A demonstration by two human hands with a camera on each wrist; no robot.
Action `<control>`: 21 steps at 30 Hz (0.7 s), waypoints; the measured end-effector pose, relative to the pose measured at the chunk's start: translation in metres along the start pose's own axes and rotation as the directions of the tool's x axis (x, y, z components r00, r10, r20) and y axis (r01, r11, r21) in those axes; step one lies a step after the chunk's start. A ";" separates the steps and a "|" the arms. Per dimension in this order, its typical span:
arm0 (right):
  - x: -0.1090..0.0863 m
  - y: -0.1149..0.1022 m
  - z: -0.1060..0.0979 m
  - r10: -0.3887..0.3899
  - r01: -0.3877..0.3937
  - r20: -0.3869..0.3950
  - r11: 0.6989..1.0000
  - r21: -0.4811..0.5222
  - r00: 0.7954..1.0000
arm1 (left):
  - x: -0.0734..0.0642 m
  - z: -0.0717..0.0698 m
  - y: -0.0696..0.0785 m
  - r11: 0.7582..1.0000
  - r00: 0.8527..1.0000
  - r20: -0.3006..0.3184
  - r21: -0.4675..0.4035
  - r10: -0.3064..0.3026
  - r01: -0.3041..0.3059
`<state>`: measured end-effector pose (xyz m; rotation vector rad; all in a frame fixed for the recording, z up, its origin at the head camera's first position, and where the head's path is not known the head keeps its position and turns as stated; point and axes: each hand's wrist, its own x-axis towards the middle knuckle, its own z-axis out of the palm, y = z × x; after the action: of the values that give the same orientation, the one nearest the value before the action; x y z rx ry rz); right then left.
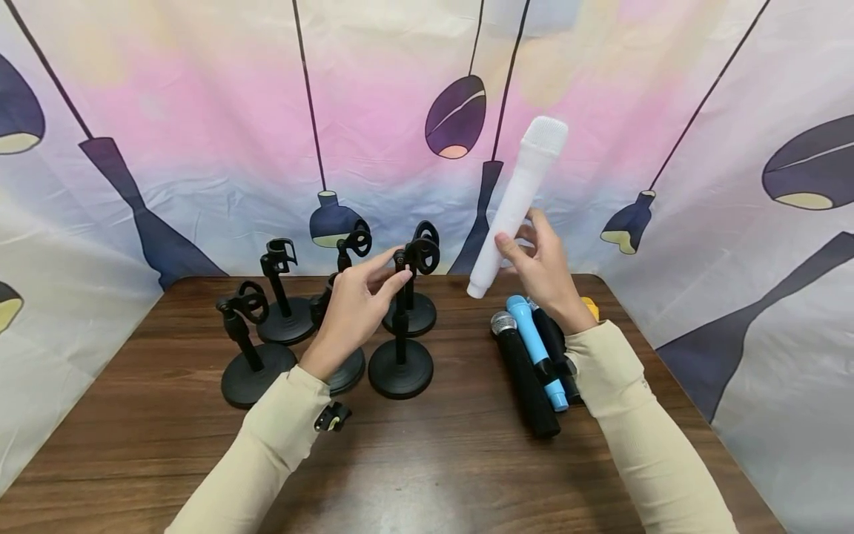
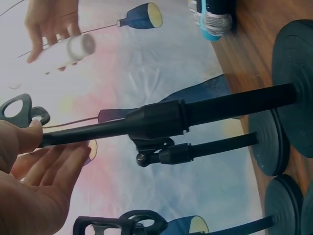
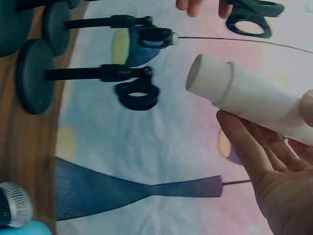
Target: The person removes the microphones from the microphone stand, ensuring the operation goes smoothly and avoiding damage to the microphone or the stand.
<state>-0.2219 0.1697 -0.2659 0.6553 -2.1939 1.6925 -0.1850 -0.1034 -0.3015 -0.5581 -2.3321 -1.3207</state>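
Note:
In the head view my left hand (image 1: 350, 315) pinches the upper pole of a black desktop microphone stand (image 1: 400, 368), just below its ring clip (image 1: 425, 254). The left wrist view shows the thumb (image 2: 30, 136) on one side of that pole and the fingers (image 2: 63, 169) against the other. My right hand (image 1: 548, 274) holds a white microphone (image 1: 512, 211) in the air, right of the stand and apart from it. The microphone is tilted, mesh head up and to the right, narrow tail end down; the right wrist view shows that tail (image 3: 210, 78) near the clip.
Several more black stands with clips, such as one at front left (image 1: 256, 374) and one at the back (image 1: 419, 315), surround my left hand. Right of them lie a black microphone (image 1: 527, 382), a blue microphone (image 1: 530, 330), another black one (image 1: 552, 337) and a partly hidden yellow item (image 1: 590, 306).

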 end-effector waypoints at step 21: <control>-0.042 0.070 0.011 0.314 -0.282 0.126 0.933 -0.224 0.941 | -0.041 0.020 -0.026 0.989 0.989 0.037 -0.045 -0.141 0.142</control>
<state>-0.2214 0.1807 -0.3474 0.4329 -2.6520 1.5631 -0.1668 -0.1044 -0.3513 -0.4390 -2.4121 -1.4438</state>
